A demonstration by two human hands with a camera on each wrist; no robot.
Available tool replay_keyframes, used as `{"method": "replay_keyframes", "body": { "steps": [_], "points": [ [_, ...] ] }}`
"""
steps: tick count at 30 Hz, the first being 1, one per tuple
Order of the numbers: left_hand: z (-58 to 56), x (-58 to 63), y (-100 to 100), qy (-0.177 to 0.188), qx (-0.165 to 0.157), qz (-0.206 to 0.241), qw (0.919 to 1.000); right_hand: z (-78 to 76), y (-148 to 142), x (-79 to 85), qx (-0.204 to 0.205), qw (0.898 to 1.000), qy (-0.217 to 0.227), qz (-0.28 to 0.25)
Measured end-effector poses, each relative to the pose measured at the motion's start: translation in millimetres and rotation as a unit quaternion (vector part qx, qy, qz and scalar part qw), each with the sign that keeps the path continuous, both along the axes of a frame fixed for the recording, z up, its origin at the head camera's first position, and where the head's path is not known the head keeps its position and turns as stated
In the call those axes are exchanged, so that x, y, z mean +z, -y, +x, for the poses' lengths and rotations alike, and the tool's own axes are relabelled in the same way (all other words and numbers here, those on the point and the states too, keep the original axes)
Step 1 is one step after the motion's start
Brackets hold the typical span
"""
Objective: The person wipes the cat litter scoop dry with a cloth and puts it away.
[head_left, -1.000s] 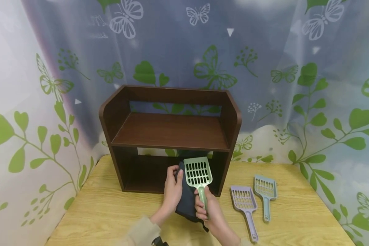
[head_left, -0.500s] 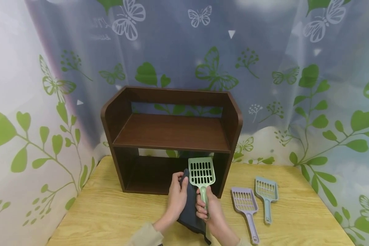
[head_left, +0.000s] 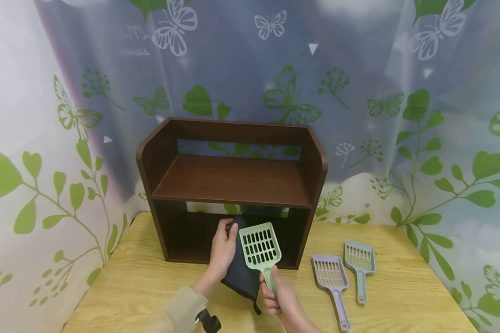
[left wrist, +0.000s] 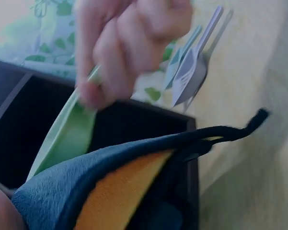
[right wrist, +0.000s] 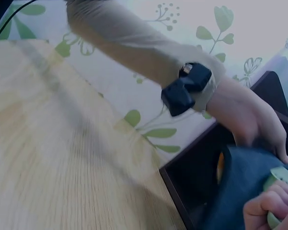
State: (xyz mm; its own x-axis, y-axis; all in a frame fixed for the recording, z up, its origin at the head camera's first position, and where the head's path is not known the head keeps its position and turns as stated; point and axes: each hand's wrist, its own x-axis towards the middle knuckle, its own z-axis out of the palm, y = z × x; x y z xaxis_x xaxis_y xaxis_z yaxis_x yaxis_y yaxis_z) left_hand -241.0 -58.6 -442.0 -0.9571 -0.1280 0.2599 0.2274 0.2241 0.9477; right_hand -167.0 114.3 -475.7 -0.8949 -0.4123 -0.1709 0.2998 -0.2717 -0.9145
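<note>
In the head view my right hand (head_left: 281,293) grips the handle of a light green litter scoop (head_left: 256,264), its slotted head pointing up and away. My left hand (head_left: 223,249) holds a dark navy cloth (head_left: 237,276) by its upper part, thumb and fingers round the edge. The cloth hangs just left of the scoop and partly behind it. The left wrist view shows the cloth's orange underside (left wrist: 120,191) and a thin loop at its corner. There the scoop (left wrist: 72,134) stands beyond the cloth, its lower end hidden behind it.
A dark brown two-tier shelf (head_left: 233,178) stands behind both hands. On the wooden table (head_left: 121,296) to the right lie a purple litter scoop (head_left: 335,291) and a blue one (head_left: 361,269). A leaf-patterned curtain (head_left: 233,55) hangs behind and at the sides.
Both hands, with the cloth and the green scoop, have shifted left since half a second ago. The scoop now leans to the left and sits slightly lower. The other scoops stay put.
</note>
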Motion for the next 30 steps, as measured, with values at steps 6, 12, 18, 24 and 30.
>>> {"method": "replay_keyframes", "body": {
  "steps": [6, 12, 18, 24, 30],
  "points": [
    [-7.6, 9.7, 23.7, 0.039, -0.103, -0.075, 0.9911, -2.7, -20.7, -1.2, 0.065, 0.995, -0.024, 0.073],
    [-13.4, 12.0, 31.9, 0.066, -0.194, -0.103, 0.9734, -5.3, -34.0, 1.1, 0.124, 0.985, -0.024, 0.119],
    [-17.5, 7.9, 32.7, 0.059, -0.219, -0.082, 0.9705, -5.1, -35.2, 3.2, 0.119, 0.981, -0.028, 0.151],
    [-13.5, 7.0, 35.1, 0.017, -0.21, -0.086, 0.9737, -7.8, -39.2, 9.2, 0.083, 0.978, -0.051, 0.184],
    [-5.8, 7.5, 39.7, -0.03, -0.185, -0.126, 0.9742, -11.3, -47.8, 16.1, 0.093, 0.978, -0.049, 0.181]
  ]
}}
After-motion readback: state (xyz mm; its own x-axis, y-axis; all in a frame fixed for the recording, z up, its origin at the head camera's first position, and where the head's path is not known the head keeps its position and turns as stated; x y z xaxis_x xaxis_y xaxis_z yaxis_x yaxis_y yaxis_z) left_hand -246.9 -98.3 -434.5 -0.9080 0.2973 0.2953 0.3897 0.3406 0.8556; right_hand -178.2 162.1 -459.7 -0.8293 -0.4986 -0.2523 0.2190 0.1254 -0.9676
